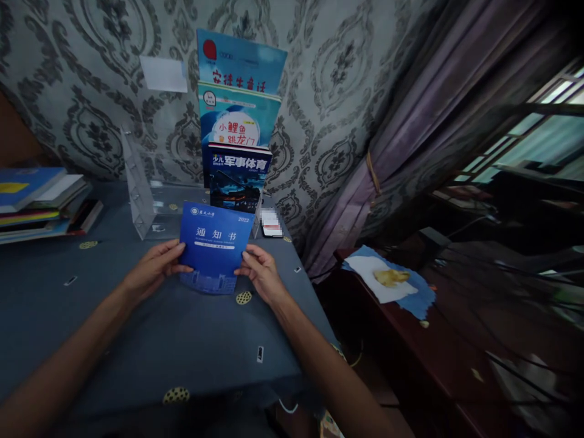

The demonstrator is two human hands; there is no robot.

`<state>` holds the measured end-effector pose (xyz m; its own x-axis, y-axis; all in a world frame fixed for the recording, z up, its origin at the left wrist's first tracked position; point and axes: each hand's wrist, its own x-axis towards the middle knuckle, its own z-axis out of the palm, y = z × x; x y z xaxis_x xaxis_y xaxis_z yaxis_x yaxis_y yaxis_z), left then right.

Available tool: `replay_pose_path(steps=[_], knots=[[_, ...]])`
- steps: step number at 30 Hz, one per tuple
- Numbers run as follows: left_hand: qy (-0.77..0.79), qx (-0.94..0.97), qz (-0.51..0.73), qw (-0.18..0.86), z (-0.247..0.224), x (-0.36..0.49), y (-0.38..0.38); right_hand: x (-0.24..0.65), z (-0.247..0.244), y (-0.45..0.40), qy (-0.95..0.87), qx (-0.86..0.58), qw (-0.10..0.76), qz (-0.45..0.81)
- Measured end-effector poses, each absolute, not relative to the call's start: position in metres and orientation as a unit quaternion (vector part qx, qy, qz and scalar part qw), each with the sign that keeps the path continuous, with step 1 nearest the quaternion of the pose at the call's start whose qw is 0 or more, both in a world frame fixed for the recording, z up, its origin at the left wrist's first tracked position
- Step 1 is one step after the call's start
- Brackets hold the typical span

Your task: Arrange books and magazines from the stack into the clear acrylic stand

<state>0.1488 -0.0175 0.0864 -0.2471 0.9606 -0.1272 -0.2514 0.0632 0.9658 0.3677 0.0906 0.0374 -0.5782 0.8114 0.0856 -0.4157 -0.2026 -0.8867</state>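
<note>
A blue booklet [214,252] is held upright, its cover facing me, above the grey tablecloth. My left hand [159,266] pinches its left edge, and my right hand [261,271] pinches the right edge. Just behind it, a dark blue book [238,176] stands at the front of a clear acrylic rack [141,194]. Two taller books rise in steps behind that one, a teal book [269,115] and a light blue book [241,58] at the back. The left part of the rack shows no books.
A stack of books [31,198] lies at the table's left. Beside the rack's right side is a small white-and-red item [271,223], partly pixelated. Patterned wallpaper and a tied purple curtain [387,140] stand behind. A dark red table [392,325] at right bears a blue cloth.
</note>
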Motion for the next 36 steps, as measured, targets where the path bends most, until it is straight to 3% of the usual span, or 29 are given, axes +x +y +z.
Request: replay_pose_path(steps=[12,36], knots=[[0.506,0.303,0.614,0.524,0.051,0.153,-0.023,0.366,0.031,0.085,-0.593,-0.205,0.396,0.670],[0.534,0.307,0.611,0.497,0.054,0.157,-0.029,0.367,0.042,0.073,-0.652,-0.173,0.378,0.634]])
